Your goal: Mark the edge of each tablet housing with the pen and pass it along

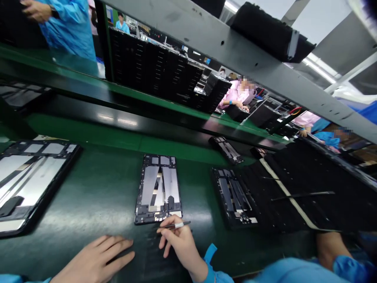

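An opened tablet (160,188) lies on the green bench in front of me, its silver inner plates and dark ribbon cables uncovered. Just below its near edge, my right hand (179,239) pinches a slim, dark, pen-like tool (179,225) with a white band. The exact kind of tool does not show. My left hand (98,257) rests with fingers stretched out on the bench, left of the right hand and apart from the tablet. Both hands come from blue sleeves.
At left lies a larger-looking opened tablet (32,181); another (235,196) is to the right, one (226,150) behind. A black padded mat (294,188) covers the right side. Black stacks (153,70) stand beyond a long dark ledge (123,118). Co-workers stand or sit nearby.
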Action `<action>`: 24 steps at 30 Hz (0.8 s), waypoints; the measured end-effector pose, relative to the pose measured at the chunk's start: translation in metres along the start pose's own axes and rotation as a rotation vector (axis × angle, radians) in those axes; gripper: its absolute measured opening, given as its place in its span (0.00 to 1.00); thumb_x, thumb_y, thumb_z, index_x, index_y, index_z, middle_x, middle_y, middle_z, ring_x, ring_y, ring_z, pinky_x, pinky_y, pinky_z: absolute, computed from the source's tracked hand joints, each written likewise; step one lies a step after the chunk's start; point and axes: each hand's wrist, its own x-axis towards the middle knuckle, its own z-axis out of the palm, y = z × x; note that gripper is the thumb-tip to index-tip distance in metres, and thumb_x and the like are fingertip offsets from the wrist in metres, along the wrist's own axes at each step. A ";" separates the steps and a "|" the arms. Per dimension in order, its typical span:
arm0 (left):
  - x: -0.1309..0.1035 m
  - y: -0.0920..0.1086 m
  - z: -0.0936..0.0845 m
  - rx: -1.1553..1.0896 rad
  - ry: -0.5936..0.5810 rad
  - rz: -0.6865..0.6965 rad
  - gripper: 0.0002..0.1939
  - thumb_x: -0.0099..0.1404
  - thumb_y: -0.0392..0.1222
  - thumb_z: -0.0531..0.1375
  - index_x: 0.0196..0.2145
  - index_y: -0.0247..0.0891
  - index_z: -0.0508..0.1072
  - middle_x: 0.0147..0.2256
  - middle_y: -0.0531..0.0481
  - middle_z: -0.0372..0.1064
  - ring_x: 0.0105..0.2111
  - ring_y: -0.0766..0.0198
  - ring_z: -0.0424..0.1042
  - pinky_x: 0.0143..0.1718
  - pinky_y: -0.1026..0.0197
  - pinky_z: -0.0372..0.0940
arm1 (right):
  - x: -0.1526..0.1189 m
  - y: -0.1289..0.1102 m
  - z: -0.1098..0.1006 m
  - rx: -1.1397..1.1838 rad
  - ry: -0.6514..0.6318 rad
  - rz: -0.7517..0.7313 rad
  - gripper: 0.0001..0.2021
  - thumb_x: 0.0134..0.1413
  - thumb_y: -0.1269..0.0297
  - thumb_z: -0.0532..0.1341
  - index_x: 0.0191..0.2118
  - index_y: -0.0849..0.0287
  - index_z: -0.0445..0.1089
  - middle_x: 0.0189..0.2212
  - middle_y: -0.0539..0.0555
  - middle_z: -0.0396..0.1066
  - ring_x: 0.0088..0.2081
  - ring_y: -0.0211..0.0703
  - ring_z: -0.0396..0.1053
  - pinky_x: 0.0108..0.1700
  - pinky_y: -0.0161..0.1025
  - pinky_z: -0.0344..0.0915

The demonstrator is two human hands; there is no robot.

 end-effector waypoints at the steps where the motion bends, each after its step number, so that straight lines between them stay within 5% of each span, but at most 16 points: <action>1: 0.006 -0.001 -0.003 -0.034 0.005 -0.006 0.15 0.72 0.49 0.64 0.55 0.56 0.77 0.50 0.54 0.79 0.46 0.56 0.75 0.47 0.58 0.67 | 0.001 0.001 0.003 0.007 -0.012 0.000 0.26 0.46 0.41 0.75 0.37 0.58 0.70 0.30 0.51 0.76 0.22 0.37 0.73 0.17 0.29 0.65; 5: 0.033 -0.002 -0.026 -0.094 -0.048 0.018 0.17 0.70 0.37 0.66 0.55 0.50 0.76 0.52 0.51 0.77 0.48 0.58 0.74 0.49 0.58 0.66 | -0.003 -0.001 0.009 -0.080 -0.040 -0.024 0.26 0.51 0.39 0.72 0.38 0.60 0.73 0.30 0.53 0.77 0.25 0.38 0.75 0.20 0.28 0.67; 11: 0.038 0.009 -0.059 -0.186 -0.037 -0.006 0.16 0.78 0.31 0.52 0.54 0.39 0.76 0.48 0.45 0.77 0.46 0.59 0.74 0.47 0.58 0.67 | -0.019 -0.009 0.000 -0.329 -0.047 0.008 0.18 0.55 0.47 0.70 0.35 0.60 0.76 0.27 0.52 0.77 0.29 0.43 0.78 0.26 0.32 0.71; 24: 0.035 0.023 -0.050 -0.166 -0.130 0.168 0.14 0.77 0.36 0.57 0.56 0.45 0.75 0.55 0.49 0.75 0.49 0.56 0.71 0.48 0.55 0.63 | -0.020 -0.019 0.017 -0.766 -0.132 -0.179 0.07 0.61 0.61 0.66 0.32 0.56 0.75 0.29 0.50 0.77 0.32 0.44 0.75 0.38 0.38 0.68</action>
